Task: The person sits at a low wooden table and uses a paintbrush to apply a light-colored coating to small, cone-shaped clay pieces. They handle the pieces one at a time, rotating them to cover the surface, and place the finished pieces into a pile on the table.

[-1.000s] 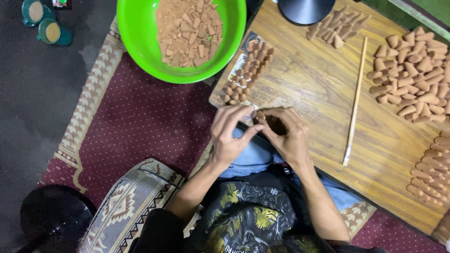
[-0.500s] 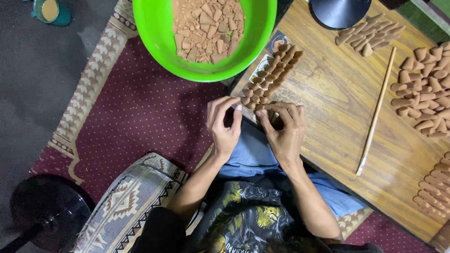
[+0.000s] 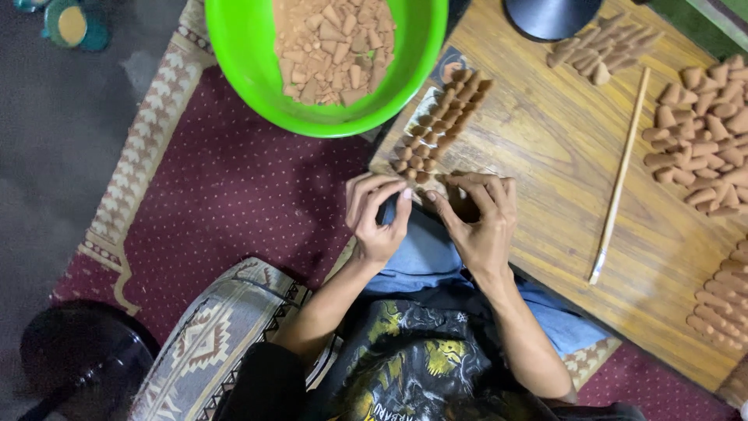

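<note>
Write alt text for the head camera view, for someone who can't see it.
Two hands, left hand and right hand, pinch a small brown cone at the edge of a wooden board. Rows of cones, a green bowl of brown pieces and a stick surround them.

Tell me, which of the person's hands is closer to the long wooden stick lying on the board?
The right hand. It rests on the wooden board, with the stick off to its right, not touching it. The left hand sits further left, at the board's edge, beyond the right hand.

light: even, bright overhead | shadows: soft | focus: sharp | blur: slight
</note>
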